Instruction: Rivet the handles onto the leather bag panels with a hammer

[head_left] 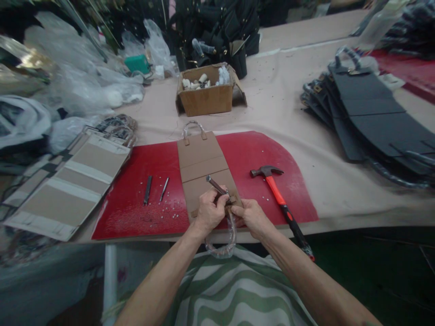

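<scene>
Metal rod (215,184), tilted, in curled left hand (209,207)

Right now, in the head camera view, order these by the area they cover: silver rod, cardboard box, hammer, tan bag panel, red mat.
1. Red mat
2. Tan bag panel, partly hidden by the hands
3. Cardboard box, farther off, so its true size is unsure
4. Hammer
5. Silver rod
</scene>
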Action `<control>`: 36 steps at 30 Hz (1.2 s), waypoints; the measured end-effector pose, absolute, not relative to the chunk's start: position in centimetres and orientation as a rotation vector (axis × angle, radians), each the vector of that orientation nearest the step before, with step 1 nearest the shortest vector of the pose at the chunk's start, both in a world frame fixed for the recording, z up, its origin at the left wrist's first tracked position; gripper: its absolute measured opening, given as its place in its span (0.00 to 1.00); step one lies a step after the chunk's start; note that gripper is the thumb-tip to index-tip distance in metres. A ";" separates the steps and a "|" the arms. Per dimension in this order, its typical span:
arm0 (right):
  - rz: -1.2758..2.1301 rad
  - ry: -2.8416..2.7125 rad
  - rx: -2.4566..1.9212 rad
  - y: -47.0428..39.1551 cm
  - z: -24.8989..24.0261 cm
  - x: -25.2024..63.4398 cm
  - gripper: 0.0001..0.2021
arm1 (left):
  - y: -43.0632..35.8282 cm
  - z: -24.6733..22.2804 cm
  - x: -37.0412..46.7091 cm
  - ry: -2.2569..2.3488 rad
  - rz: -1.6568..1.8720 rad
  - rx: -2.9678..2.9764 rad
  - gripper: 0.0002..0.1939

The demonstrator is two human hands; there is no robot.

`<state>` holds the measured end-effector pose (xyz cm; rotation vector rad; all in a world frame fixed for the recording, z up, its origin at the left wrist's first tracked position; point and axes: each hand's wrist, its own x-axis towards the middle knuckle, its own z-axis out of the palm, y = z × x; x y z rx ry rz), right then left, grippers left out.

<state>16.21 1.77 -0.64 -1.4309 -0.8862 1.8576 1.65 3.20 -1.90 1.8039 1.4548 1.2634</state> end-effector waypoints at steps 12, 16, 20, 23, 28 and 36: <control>1.720 -1.205 -1.695 0.3 0.4 18.3 0.06 | 2.8 -3.3 2.5 1.357 1.196 2.052 0.05; 1.466 -1.515 -1.735 -0.4 0.6 19.9 0.11 | 2.7 -3.5 2.6 1.345 1.196 2.080 0.05; 0.739 -1.833 -1.920 -0.6 1.2 22.6 0.09 | 2.6 -3.5 2.8 1.377 1.185 2.076 0.05; 0.277 -1.928 -2.062 -0.5 1.4 25.0 0.10 | 2.5 -3.5 2.8 1.382 1.163 2.076 0.05; 0.290 -1.980 -2.207 0.0 0.8 27.7 0.07 | 2.5 -3.4 2.8 1.346 1.163 2.055 0.06; 1.834 -0.952 -1.634 2.1 2.6 27.1 0.08 | 2.3 -2.7 3.2 1.267 1.136 2.043 0.07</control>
